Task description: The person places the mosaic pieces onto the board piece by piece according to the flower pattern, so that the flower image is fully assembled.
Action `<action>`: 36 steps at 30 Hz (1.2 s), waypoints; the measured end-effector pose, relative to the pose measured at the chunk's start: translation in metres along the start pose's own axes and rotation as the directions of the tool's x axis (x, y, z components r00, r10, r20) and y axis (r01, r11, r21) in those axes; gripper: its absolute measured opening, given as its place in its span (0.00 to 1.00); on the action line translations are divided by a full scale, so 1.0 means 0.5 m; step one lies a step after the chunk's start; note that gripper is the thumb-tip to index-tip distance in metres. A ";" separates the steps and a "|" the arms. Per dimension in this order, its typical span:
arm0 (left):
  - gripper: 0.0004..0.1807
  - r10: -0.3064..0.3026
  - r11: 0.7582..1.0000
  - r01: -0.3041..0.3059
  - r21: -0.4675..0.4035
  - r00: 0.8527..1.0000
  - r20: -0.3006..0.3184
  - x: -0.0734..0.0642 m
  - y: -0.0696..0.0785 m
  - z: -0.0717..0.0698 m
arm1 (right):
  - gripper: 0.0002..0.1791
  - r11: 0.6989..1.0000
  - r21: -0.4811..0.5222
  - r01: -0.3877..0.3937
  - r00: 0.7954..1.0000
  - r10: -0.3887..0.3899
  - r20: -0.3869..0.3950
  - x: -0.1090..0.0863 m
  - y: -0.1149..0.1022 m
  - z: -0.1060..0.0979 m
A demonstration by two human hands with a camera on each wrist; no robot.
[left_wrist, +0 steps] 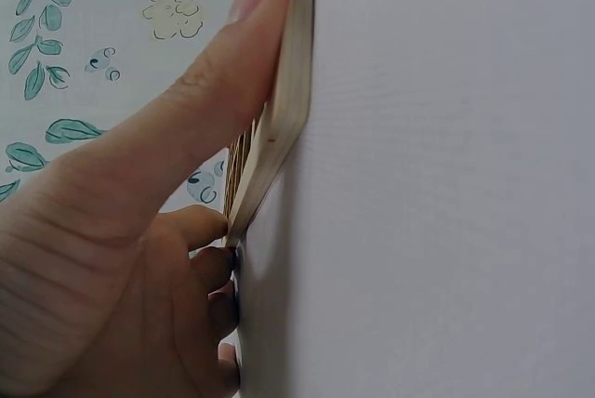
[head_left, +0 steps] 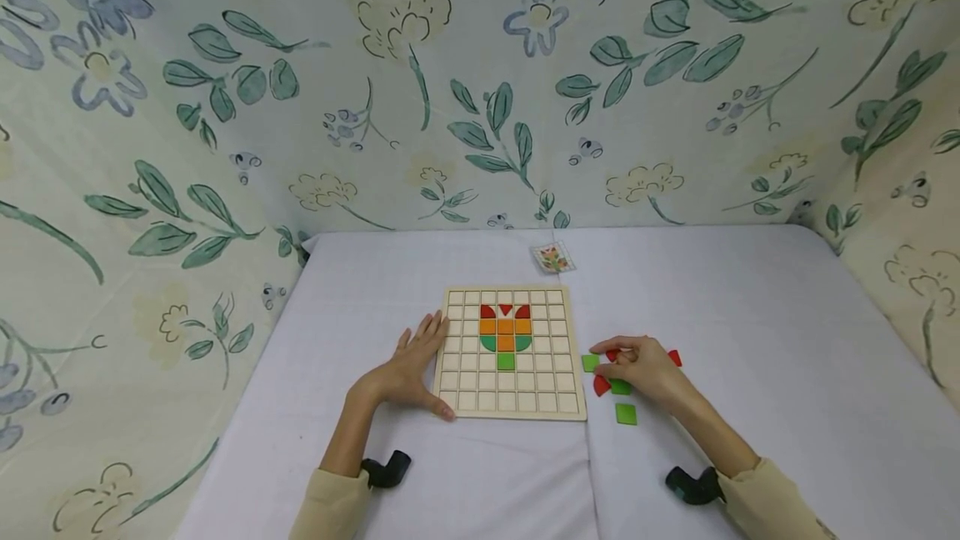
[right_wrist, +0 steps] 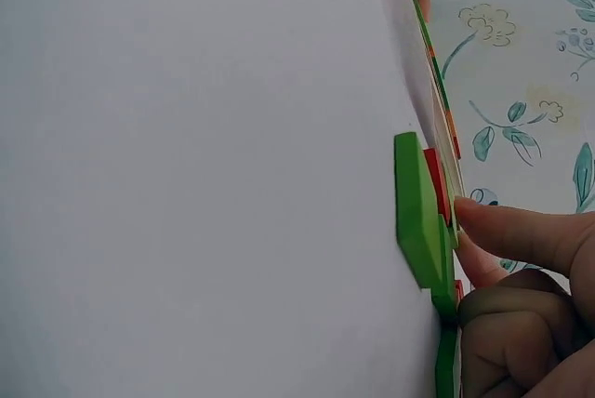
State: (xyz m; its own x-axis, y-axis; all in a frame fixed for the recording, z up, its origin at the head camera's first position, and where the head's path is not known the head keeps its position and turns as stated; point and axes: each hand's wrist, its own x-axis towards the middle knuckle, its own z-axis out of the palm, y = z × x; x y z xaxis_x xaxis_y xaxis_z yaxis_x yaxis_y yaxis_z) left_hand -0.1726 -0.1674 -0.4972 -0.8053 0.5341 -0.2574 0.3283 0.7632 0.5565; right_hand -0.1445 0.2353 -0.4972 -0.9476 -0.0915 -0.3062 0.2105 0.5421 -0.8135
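A wooden grid board (head_left: 465,398) lies on the white cloth, bearing a tulip-like pattern of red, orange and green pieces. My left hand (head_left: 411,369) rests along its left side, fingers spread at the edge and thumb (left_wrist: 200,110) at the near left corner. Just right of the board, my right hand (head_left: 643,369) pinches a green square tile (head_left: 590,363) between thumb and index finger, the other fingers curled. Under and around that hand lie a red quarter-round piece (head_left: 602,387), a green tile (head_left: 621,387) and another red piece (head_left: 675,357), partly covered.
Closer to me lies a separate green square tile (head_left: 626,414). A small picture card (head_left: 552,257) with a flower pattern sits behind the board. Floral fabric (head_left: 480,107) hangs at the back and sides of the table (head_left: 750,315).
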 end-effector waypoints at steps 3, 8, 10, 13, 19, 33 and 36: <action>0.84 -0.001 1.000 0.001 0.001 1.000 0.001 0.000 0.000 0.000 | 0.21 1.000 -0.003 0.004 1.000 -0.004 -0.004 0.000 0.000 0.000; 0.84 -0.002 1.000 0.002 0.007 1.000 -0.002 0.002 -0.002 -0.001 | 0.21 1.000 -0.012 -0.022 1.000 0.022 -0.020 0.008 -0.004 0.001; 0.84 0.003 1.000 -0.003 0.005 1.000 -0.005 0.002 -0.002 -0.001 | 0.21 0.999 -0.012 -0.035 0.999 0.034 -0.029 0.012 -0.004 0.000; 0.84 0.011 1.000 -0.011 0.004 1.000 -0.009 0.002 -0.001 -0.001 | 0.23 0.999 -0.007 -0.044 0.999 0.044 -0.032 0.017 -0.003 -0.004; 0.83 0.010 1.000 -0.010 -0.008 1.000 -0.011 0.000 0.003 -0.004 | 0.25 0.998 0.021 -0.064 0.998 0.064 -0.027 0.017 -0.002 -0.009; 0.84 0.004 1.000 -0.004 -0.006 1.000 -0.003 0.000 -0.001 0.000 | 0.23 0.999 -0.001 -0.049 0.998 0.049 -0.041 0.019 -0.002 0.000; 0.83 0.005 1.000 -0.005 -0.008 1.000 -0.004 0.001 -0.002 0.002 | 0.24 0.999 -0.014 -0.047 0.998 0.046 -0.037 0.019 -0.003 0.001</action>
State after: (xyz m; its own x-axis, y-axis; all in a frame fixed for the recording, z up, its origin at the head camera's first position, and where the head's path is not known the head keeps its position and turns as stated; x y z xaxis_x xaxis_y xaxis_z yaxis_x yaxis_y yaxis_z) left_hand -0.1729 -0.1678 -0.4987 -0.8058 0.5364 -0.2511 0.3285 0.7575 0.5641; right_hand -0.1538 0.2334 -0.4992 -0.9450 -0.0355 -0.3251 0.2514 0.5570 -0.7916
